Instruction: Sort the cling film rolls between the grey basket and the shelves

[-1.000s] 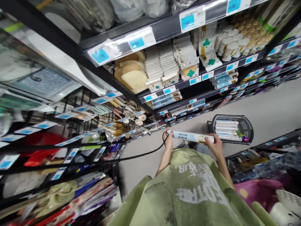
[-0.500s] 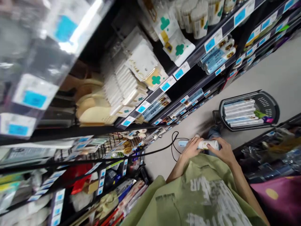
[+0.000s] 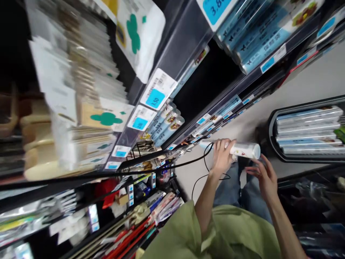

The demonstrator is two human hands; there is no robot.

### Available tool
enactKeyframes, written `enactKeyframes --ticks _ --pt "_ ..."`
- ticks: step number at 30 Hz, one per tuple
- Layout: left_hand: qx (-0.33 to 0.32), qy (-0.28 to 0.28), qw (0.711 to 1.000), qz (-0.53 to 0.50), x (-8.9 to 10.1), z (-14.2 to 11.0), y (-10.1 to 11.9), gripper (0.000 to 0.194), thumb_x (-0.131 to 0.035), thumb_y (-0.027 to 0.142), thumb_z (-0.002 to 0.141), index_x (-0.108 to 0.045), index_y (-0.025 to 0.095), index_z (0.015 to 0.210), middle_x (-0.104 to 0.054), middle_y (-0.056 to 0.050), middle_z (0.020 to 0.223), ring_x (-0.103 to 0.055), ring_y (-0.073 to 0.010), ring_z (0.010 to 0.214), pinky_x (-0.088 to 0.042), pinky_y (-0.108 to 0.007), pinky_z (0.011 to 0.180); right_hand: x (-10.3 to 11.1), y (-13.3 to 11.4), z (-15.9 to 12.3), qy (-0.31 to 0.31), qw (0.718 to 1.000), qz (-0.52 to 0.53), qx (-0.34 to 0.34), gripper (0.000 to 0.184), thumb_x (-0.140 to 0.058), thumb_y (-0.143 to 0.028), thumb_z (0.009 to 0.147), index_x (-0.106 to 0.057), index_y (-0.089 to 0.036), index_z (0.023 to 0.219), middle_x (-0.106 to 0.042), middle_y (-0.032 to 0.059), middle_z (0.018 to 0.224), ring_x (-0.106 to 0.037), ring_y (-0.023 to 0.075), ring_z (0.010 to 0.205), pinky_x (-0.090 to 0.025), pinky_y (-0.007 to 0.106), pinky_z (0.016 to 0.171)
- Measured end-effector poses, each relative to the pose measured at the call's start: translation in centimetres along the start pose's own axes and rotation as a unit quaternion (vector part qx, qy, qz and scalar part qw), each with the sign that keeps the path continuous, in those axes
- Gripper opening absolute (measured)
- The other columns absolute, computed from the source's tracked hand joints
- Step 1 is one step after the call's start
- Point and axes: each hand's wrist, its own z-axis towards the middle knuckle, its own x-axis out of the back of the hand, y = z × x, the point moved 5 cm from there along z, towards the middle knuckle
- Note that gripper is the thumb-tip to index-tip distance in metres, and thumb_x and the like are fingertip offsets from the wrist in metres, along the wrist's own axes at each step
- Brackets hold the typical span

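My left hand point(image 3: 222, 158) is wrapped round a plastic-wrapped roll of food bags point(image 3: 244, 149), white and pale blue with a small coloured print. The roll lies nearly level in front of my legs, its left end partly behind a black cable point(image 3: 185, 163). Just below the roll's right end is my right hand point(image 3: 266, 180), fingers apart and holding nothing. To the right, a dark shopping basket point(image 3: 273, 144) on the floor holds several similar rolls point(image 3: 307, 138) side by side, with a green item at the frame's edge.
Stocked shelves point(image 3: 178, 46) with blue price tags run along the left. Similar blue rolls point(image 3: 258, 43) lie on a shelf at the upper right, and more rolls point(image 3: 167, 124) on a lower one. Grey floor point(image 3: 304, 86) shows between the shelving and the basket. Dark packaged goods point(image 3: 309, 194) stand at the lower right.
My right hand has let go of the roll's right end and moved slightly down. My left hand keeps hold. The view has moved closer to the shelf, and the basket sits further right.
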Motion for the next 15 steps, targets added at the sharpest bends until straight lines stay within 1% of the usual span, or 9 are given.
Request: enactKeyframes --ticks 1,3,5,7,10,12,15 --pt "0.012 0.034 0.999 0.000 0.0 1.2 -0.1 0.075 -0.054 0.004 0.088 -0.056 0.032 0.158 -0.060 -0.014 0.140 -0.054 -0.0361 0.134 -0.039 -0.055 0.121 0.6 0.9 0.8 0.016 0.999 0.013 -0.026 0.065 -0.084 -0.059 0.088 -0.068 -0.032 0.144 -0.081 0.0140 0.125 -0.082 0.0270 0.079 -0.070 0.043 0.070" --pt "0.026 0.110 0.993 0.012 0.4 3.1 -0.2 0.078 -0.054 0.005 0.088 -0.052 0.032 0.161 -0.059 -0.013 0.142 -0.054 -0.0343 0.136 -0.041 -0.053 0.120 1.9 3.1 1.7 0.042 0.995 0.025 -0.086 0.065 -0.090 -0.057 0.080 -0.072 -0.028 0.135 -0.083 0.0117 0.119 -0.082 0.0245 0.080 -0.069 0.037 0.070" --pt "0.029 0.182 0.982 0.033 0.9 4.7 -0.2 0.077 -0.055 0.007 0.088 -0.051 0.031 0.161 -0.060 -0.013 0.142 -0.056 -0.0327 0.136 -0.041 -0.053 0.120 3.4 5.6 1.4 0.066 0.986 0.028 -0.151 0.065 -0.095 -0.056 0.071 -0.074 -0.026 0.125 -0.085 0.0070 0.110 -0.082 0.0224 0.079 -0.069 0.032 0.068" --pt "0.032 0.235 0.970 0.048 1.8 5.8 -0.2 0.074 -0.055 0.010 0.090 -0.051 0.031 0.160 -0.062 -0.013 0.141 -0.057 -0.0320 0.135 -0.041 -0.052 0.121 4.9 8.1 0.5 0.091 0.973 0.026 -0.209 0.063 -0.096 -0.054 0.065 -0.076 -0.027 0.117 -0.086 0.0034 0.104 -0.082 0.0223 0.078 -0.069 0.029 0.067" --pt "0.064 0.286 0.956 0.027 3.9 6.7 -0.9 0.067 -0.059 0.023 0.097 -0.046 0.028 0.163 -0.062 -0.015 0.145 -0.056 -0.0321 0.140 -0.043 -0.050 0.122 7.1 11.7 -1.1 0.118 0.954 0.018 -0.277 0.056 -0.095 -0.052 0.059 -0.079 -0.029 0.108 -0.085 0.0035 0.102 -0.082 0.0255 0.078 -0.070 0.031 0.066" --pt "0.102 0.315 0.943 -0.007 5.7 6.9 -1.7 0.070 -0.063 0.032 0.100 -0.040 0.026 0.165 -0.059 -0.017 0.151 -0.056 -0.0317 0.143 -0.044 -0.048 0.123 8.2 13.8 -1.7 0.115 0.943 0.013 -0.311 0.050 -0.093 -0.053 0.057 -0.081 -0.032 0.101 -0.085 0.0063 0.103 -0.083 0.0293 0.080 -0.071 0.034 0.068" --pt "0.150 0.376 0.914 -0.030 9.0 6.8 -3.0 0.077 -0.071 0.039 0.100 -0.035 0.024 0.166 -0.056 -0.018 0.156 -0.055 -0.0308 0.146 -0.045 -0.045 0.124 8.7 15.9 -1.4 0.096 0.945 -0.030 -0.311 0.046 -0.088 -0.057 0.055 -0.080 -0.036 0.095 -0.084 0.0096 0.106 -0.084 0.0365 0.089 -0.072 0.042 0.078"
